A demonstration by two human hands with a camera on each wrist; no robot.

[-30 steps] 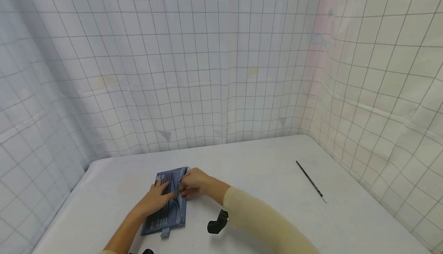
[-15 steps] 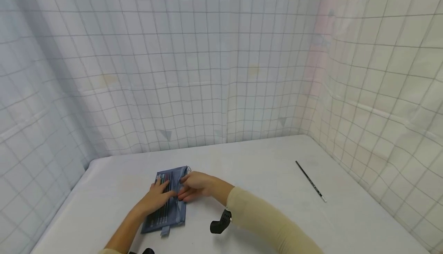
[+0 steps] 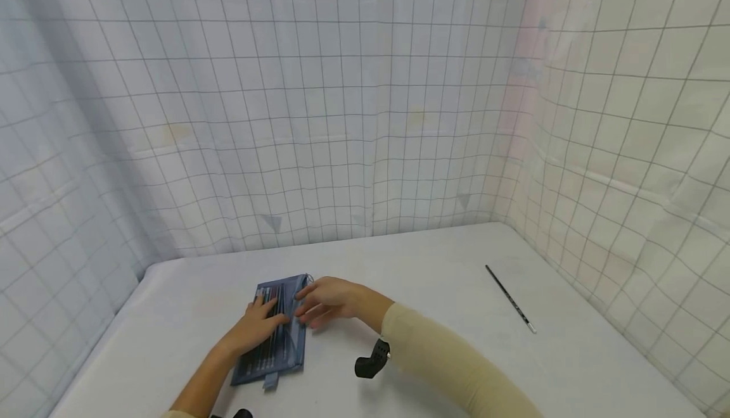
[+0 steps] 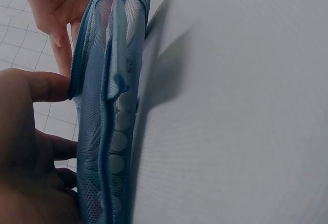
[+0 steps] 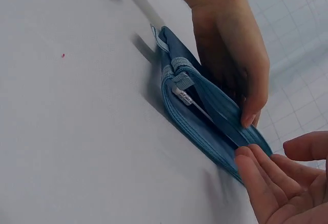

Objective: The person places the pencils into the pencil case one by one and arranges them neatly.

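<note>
A blue zip pencil case [image 3: 293, 356] lies on the table at the left, several pencils [image 3: 268, 353] showing through its mesh front. My left hand [image 3: 255, 329] rests on it with fingers spread and thumb toward the zip side. In the right wrist view the case's zipped side [image 5: 177, 119] gapes, and the white eraser end of a pencil [image 5: 183, 97] shows inside. My right hand [image 3: 333, 301] is at the right edge of the case, fingers loosely bent and apart, gripping nothing; its fingertips [image 5: 246, 157] are right by the opening.
A dark pencil [image 3: 511, 299] with a white end lies alone at the right of the white table [image 3: 410, 266]. Gridded white curtains [image 3: 319, 120] stand behind and at both sides. A black wrist camera [image 3: 373, 360] hangs under my right sleeve.
My right hand has drawn slightly right from the edge of the case, and its fingers have loosened and spread. My left hand stays on the case.
</note>
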